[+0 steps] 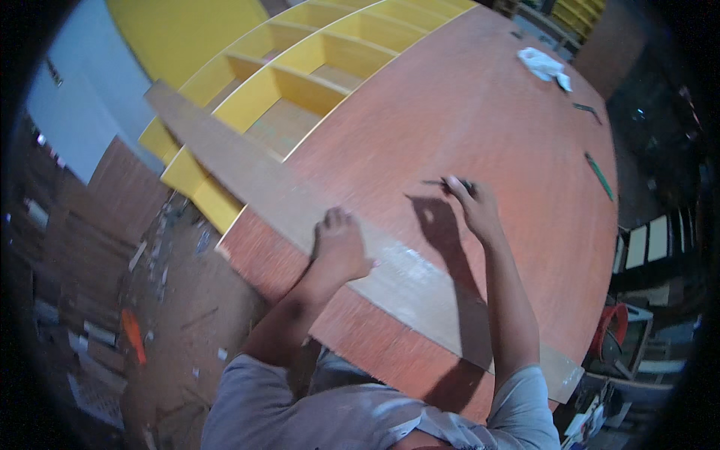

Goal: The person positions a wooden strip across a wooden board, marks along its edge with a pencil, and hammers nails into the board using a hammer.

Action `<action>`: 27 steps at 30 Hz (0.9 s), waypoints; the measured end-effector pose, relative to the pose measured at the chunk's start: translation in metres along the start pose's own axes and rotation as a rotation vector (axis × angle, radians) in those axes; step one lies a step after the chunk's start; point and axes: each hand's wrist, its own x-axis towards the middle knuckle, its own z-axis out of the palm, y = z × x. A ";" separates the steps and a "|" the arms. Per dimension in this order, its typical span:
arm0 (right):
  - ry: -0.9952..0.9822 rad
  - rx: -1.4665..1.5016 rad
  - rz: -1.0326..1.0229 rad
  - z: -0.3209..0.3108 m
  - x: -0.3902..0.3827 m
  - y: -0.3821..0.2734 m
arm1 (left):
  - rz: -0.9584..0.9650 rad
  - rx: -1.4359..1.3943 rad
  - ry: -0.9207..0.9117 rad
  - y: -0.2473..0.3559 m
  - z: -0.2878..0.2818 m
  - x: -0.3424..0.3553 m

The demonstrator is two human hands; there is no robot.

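Head view, read from left to right. At far left, the workshop floor (172, 300) lies strewn with offcuts and scraps, among them an orange-handled tool (133, 334). Above it, a yellow shelving unit (300, 82) with open compartments lies on its back against the far edge of a large reddish plywood sheet (480, 120).

A long, pale wooden strip (255, 184) crosses the sheet diagonally from upper left to lower right, flat on the surface, apparently serving as a straightedge. The left hand (341, 244) rests on this strip, fingers spread and pressed down, a placement that would keep the strip from sliding.

The right hand (472, 206) sits on the sheet beyond the far edge of the strip, fingers pinched narrowly about a slim dark object (448, 182), probably a pencil or marker; blur leaves its exact kind uncertain. Its tip lies on the plywood near the strip but not against it.

Further right, well apart from both hands, a crumpled white cloth (544, 65) and a green pencil-like stick (598, 175) lie on the sheet.
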 end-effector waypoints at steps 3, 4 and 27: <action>-0.207 0.020 -0.090 0.097 0.064 -0.017 | 0.015 0.041 0.023 0.008 0.000 -0.003; -0.261 0.060 -0.099 0.129 0.079 -0.018 | 0.039 0.079 0.018 0.009 -0.002 -0.002; -0.571 0.085 -0.098 0.236 0.117 -0.043 | 0.091 0.105 -0.046 -0.003 0.001 -0.004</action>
